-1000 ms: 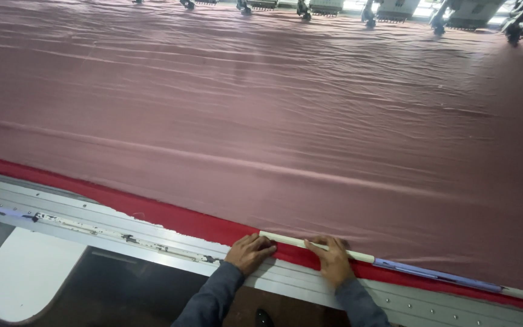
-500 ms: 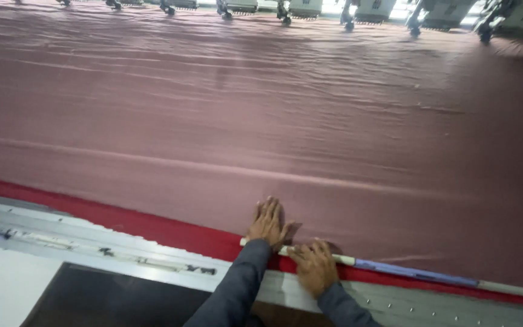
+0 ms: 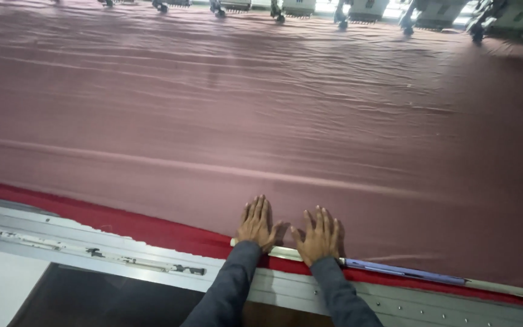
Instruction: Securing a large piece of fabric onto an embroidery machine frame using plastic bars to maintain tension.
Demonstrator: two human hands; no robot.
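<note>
A grey metal frame rail [image 3: 92, 257] runs along the near edge. The left hand [image 3: 256, 223] and right hand [image 3: 318, 235] lie open, fingers spread, palms flat on the wide mauve fabric [image 3: 261, 121], just beyond a thin clamping strip [image 3: 394, 270].

1. Bright light enters from the far top edge, leaving pale glare streaks across the pink fabric [image 3: 261, 121].
2. Soft, short shadows.
3. Slight overall blur; far machine heads [image 3: 364, 9] overexposed.

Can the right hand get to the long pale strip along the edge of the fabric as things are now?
Probably yes: the right hand lies flat right beside the strip, nothing between.
</note>
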